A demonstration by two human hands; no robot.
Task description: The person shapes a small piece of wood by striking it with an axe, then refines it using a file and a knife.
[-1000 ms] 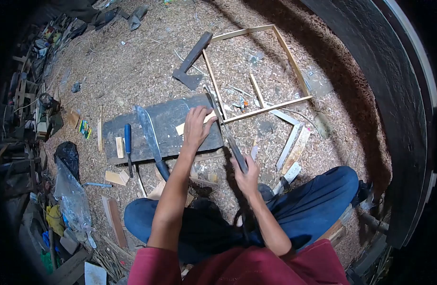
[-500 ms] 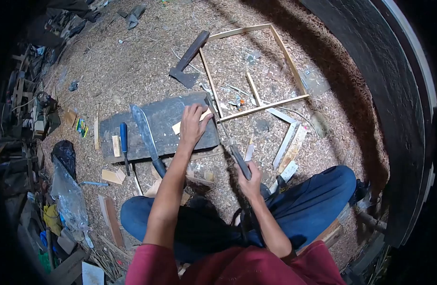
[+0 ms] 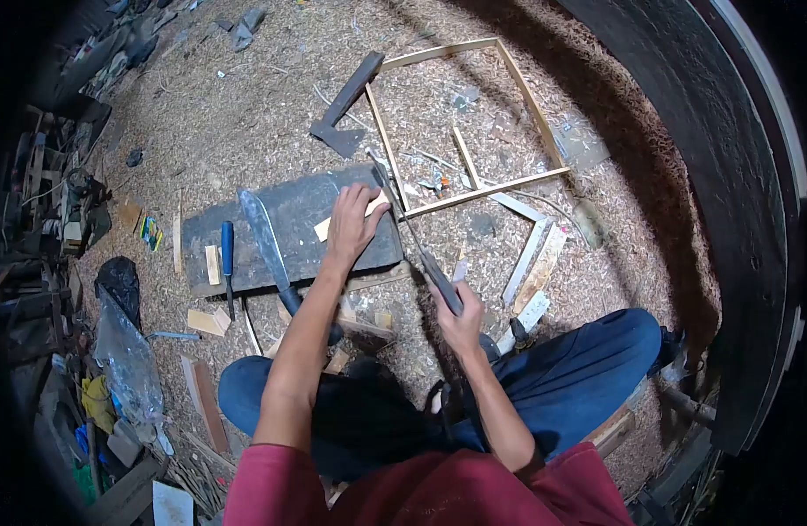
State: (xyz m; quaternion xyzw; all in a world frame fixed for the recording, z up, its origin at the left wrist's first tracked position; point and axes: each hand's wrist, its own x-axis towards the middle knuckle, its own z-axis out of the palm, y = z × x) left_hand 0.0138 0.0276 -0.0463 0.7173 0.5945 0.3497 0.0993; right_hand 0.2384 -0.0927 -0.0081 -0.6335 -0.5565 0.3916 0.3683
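My left hand [image 3: 355, 223] presses a small pale piece of wood [image 3: 323, 231] onto a dark wooden block [image 3: 307, 206], fingers curled over it near the block's right end. My right hand [image 3: 461, 323] is closed round the dark handle of a handsaw [image 3: 440, 285]. Its blade, seen nearly edge-on, runs forward and left past the right end of the wood piece, close to my left fingertips. Left of my left hand, a large knife [image 3: 265, 237] and a blue-handled chisel [image 3: 228, 254] lie across the block, with a small wood offcut [image 3: 213, 265] beside them.
A thin wooden frame [image 3: 531, 101] lies ahead on the chip-covered ground, a hatchet [image 3: 346, 101] at its left. Right of the saw lie a metal square [image 3: 526, 259] and wood strips. Plastic bags [image 3: 127, 351] and clutter line the left; a dark curved wall [image 3: 684, 131] bounds the right.
My right hand has pushed the saw forward, and more of its blade shows beyond the wood piece. My left hand keeps its place on the wood; the view has shifted slightly.
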